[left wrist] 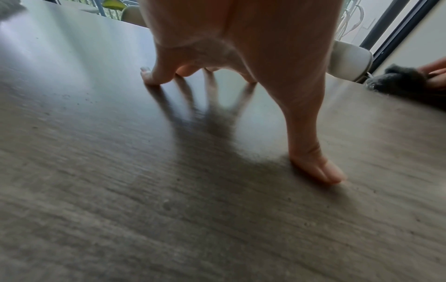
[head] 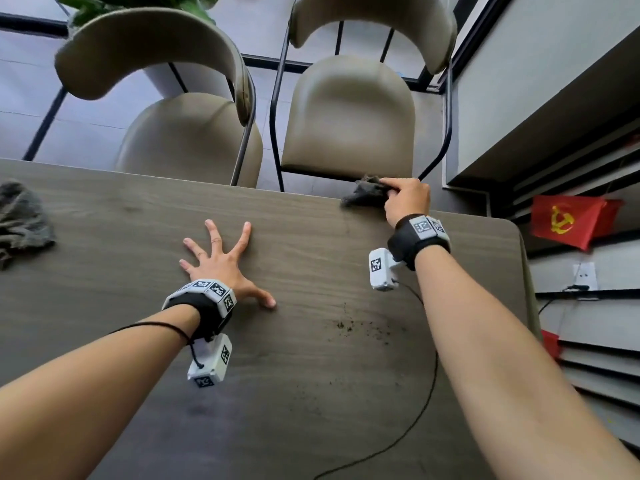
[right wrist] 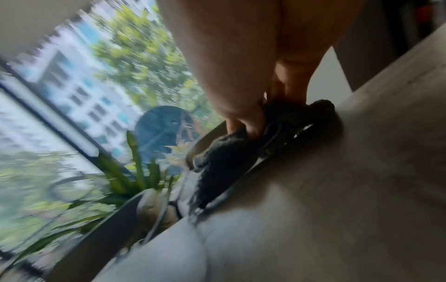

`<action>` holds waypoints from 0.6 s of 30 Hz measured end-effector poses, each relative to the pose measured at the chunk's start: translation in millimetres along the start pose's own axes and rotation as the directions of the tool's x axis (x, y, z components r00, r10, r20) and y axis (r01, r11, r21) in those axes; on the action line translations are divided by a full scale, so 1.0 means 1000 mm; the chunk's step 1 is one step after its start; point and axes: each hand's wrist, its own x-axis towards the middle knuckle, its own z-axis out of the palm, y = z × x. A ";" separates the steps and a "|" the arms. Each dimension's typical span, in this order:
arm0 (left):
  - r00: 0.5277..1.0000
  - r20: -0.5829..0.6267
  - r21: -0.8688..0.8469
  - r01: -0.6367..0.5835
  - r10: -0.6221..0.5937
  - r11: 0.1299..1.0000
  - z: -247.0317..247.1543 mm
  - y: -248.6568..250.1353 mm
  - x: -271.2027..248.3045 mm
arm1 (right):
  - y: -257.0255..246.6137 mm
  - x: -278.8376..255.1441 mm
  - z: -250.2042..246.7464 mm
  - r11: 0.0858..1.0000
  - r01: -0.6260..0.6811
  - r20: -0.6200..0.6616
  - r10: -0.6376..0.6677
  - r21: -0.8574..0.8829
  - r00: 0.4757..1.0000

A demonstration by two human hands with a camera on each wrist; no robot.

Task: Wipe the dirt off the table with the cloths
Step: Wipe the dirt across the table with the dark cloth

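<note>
Across the lower part of the head view spreads the grey wood-grain worktop (head: 311,244), its far edge running from the left side toward a rounded corner at the right. Beyond that edge stand two beige padded chairs, the left chair (head: 187,133) and the right chair (head: 349,112), both on thin black frames, with a leafy plant (head: 138,5) behind the left one. To the right, past the worktop's corner, a red flag (head: 568,220) hangs beside pale slatted panels.

At the worktop's far left lies a crumpled grey cloth (head: 20,220), loose, well apart from both hands. A second, darker cloth (head: 363,195) sits bunched at the far edge near the right chair; the right hand (head: 407,199) has its fingers curled round it, so that grip is closed on the fabric, part of which hangs over the edge in the right wrist view (right wrist: 217,158).

Near the middle, the left hand (head: 221,261) rests on the worktop with fingers spread wide and straight, fingertips (left wrist: 152,78) and thumb touching the surface, holding nothing.

Between the two forearms, a patch of dirt (head: 360,327) is scattered as dark specks, nearer the person than the dark cloth. A thin black cable (head: 429,386) curves across the worktop beside the right forearm.
</note>
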 end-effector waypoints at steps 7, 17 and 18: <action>1.000 -0.018 0.032 -0.016 0.016 0.999 -0.002 0.000 -0.004 | 0.014 -0.193 -0.010 0.947 0.288 -0.152 -0.266 0.145 0.952; 0.999 -0.016 0.005 -0.032 0.032 0.999 -0.002 -0.001 -0.005 | 0.058 -0.370 0.048 0.981 0.175 0.110 -0.166 -0.079 0.980; 0.999 -0.017 0.005 -0.034 0.034 0.999 -0.002 -0.002 -0.005 | 0.058 -0.365 0.050 0.981 0.172 0.114 -0.161 -0.090 0.980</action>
